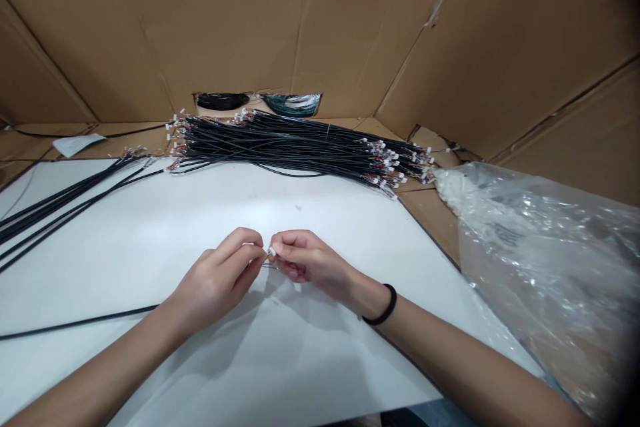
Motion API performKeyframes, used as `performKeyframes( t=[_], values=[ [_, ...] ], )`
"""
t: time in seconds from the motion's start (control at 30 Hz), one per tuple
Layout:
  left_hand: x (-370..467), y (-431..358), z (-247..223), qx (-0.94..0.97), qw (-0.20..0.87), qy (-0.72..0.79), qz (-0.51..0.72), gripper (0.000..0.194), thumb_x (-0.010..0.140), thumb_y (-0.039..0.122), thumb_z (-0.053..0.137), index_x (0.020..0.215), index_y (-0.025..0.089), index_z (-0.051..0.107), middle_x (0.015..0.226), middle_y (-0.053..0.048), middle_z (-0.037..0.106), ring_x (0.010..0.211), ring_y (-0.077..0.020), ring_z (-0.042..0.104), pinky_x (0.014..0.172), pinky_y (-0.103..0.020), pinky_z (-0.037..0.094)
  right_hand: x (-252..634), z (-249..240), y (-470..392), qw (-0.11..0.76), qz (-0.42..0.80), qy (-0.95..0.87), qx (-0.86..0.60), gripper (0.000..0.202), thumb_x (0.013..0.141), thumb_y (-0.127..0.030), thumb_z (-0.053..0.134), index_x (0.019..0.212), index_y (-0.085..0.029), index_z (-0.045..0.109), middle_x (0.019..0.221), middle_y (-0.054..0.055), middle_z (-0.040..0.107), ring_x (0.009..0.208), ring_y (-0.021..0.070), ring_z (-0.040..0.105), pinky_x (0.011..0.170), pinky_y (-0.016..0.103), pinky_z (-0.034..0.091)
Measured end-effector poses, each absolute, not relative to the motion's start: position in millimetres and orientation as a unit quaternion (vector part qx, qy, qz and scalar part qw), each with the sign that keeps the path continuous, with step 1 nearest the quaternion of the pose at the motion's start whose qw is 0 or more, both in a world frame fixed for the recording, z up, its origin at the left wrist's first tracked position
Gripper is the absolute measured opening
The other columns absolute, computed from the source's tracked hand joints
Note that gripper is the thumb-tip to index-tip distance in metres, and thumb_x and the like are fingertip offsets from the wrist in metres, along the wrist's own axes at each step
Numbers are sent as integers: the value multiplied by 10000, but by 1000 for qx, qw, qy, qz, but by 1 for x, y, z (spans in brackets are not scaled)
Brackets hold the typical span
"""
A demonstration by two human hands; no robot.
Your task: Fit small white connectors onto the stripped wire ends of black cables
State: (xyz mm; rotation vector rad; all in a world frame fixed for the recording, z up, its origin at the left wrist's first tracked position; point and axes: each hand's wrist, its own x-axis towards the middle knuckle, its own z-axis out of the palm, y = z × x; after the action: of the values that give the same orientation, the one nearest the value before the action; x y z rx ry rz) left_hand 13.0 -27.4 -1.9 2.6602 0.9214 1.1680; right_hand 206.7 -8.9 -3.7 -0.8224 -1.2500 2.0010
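Above the middle of the white work surface [215, 197], my two hands meet fingertip to fingertip. My right hand [310, 257], with a black band on its wrist, pinches a small white connector [272, 251]. Closed as well, my left hand [220, 277] grips thin wires at the connector's left side; an orange one shows between the fingers. A black cable [80, 322] runs from the left edge and passes behind my left wrist. How far the wires sit in the connector is hidden by my fingertips.
A large bundle of black cables [280, 140] with white connectors lies along the back. More black cables [65, 203] stretch across the left. At right sits a clear plastic bag [540, 253] holding white pieces. Cardboard walls [240, 20] enclose the back and sides.
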Motion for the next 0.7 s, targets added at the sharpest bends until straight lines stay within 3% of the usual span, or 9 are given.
performKeyframes(
  t=[0.27, 0.47, 0.7],
  values=[
    [16, -27, 4, 844, 158, 319, 401, 125, 869, 36, 536, 877, 154, 578, 911, -26, 552, 655, -49, 523, 547, -156, 443, 207, -4, -9, 322, 747, -488, -317, 306, 782, -417, 659, 680, -151, 548, 476, -64, 399, 425, 54, 276, 399, 196, 186],
    [21, -27, 10, 779, 300, 381, 398, 115, 864, 133, 545, 778, 131, 622, 933, -37, 523, 525, -12, 488, 463, -151, 445, 207, -6, -9, 322, 735, -511, -309, 323, 801, -437, 646, 691, -146, 560, 483, -62, 410, 432, 58, 304, 412, 204, 211],
    [21, -28, 10, 703, 416, 440, 372, 180, 852, 229, 545, 732, 135, 640, 922, -35, 523, 522, -36, 506, 448, -183, 451, 207, -9, -8, 322, 727, -522, -307, 336, 807, -449, 645, 701, -142, 560, 490, -67, 411, 428, 54, 315, 416, 205, 225]
  ],
)
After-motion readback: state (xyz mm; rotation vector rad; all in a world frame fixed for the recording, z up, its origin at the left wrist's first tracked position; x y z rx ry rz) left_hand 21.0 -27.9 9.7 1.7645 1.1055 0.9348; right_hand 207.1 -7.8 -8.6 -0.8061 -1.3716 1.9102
